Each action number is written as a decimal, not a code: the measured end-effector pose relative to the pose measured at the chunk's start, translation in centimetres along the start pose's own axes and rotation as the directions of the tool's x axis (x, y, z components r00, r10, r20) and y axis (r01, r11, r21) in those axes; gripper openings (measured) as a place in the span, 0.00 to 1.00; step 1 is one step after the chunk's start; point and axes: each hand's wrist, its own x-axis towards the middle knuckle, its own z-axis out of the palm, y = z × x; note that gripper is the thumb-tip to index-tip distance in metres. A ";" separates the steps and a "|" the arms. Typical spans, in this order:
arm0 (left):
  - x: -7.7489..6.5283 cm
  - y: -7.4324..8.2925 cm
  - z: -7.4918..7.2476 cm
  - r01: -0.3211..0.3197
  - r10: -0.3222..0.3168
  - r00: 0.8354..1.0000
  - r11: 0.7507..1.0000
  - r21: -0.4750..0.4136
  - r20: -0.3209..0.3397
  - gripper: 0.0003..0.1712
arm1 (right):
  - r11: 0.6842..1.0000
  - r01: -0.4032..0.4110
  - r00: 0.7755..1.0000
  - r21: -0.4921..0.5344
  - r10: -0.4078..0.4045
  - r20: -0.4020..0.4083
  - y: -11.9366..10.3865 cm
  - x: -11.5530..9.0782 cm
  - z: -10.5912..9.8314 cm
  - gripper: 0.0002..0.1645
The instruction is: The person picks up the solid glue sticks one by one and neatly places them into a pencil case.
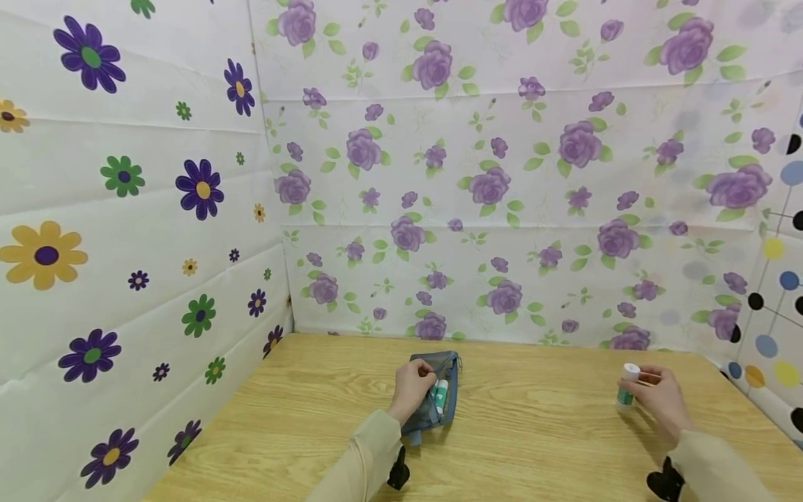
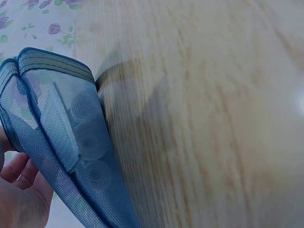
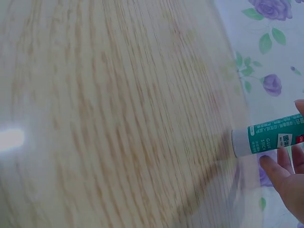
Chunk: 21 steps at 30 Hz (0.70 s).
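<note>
In the head view my left hand (image 1: 412, 387) grips the edge of a blue-grey mesh zip pouch (image 1: 452, 411), which gapes on the table. Green-and-white glue sticks (image 1: 442, 396) show inside its opening. The left wrist view has the pouch (image 2: 90, 137) close up, with the left fingers behind its rim. Off to the right, my right hand (image 1: 661, 397) holds another glue stick (image 1: 626, 394) upright between thumb and fingers, white cap on top. Its label reads "glue stick" in the right wrist view, where the glue stick (image 3: 273, 135) has its white base close to the tabletop; contact is unclear.
Both hands work over a wood-grain table (image 1: 533, 418). A purple-rose sheet (image 1: 489, 188) hangs along the table's back edge, a daisy-print sheet (image 1: 144, 279) at the left, and a dotted one (image 1: 778, 279) at the right. Black straps (image 1: 666, 481) sit at the wrists.
</note>
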 end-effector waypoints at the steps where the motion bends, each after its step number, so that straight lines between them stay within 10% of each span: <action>1: 0.0 0.0 0.0 -0.003 0.003 1.000 1.000 0.000 -0.001 0.03 | 1.000 0.013 1.000 -0.008 -0.013 0.007 0.0 0.0 0.1 0.47; 13: -0.1 0.0 -0.1 -0.003 0.003 1.000 1.000 -0.003 -0.007 0.03 | 0.999 -0.013 0.999 -0.051 0.014 0.028 -4.4 -3.1 1.5 0.40; 21: -0.1 0.0 0.0 -0.002 0.002 1.000 1.000 -0.002 -0.004 0.03 | 0.992 0.028 0.999 -0.126 -0.031 -0.020 1.2 0.5 0.9 0.39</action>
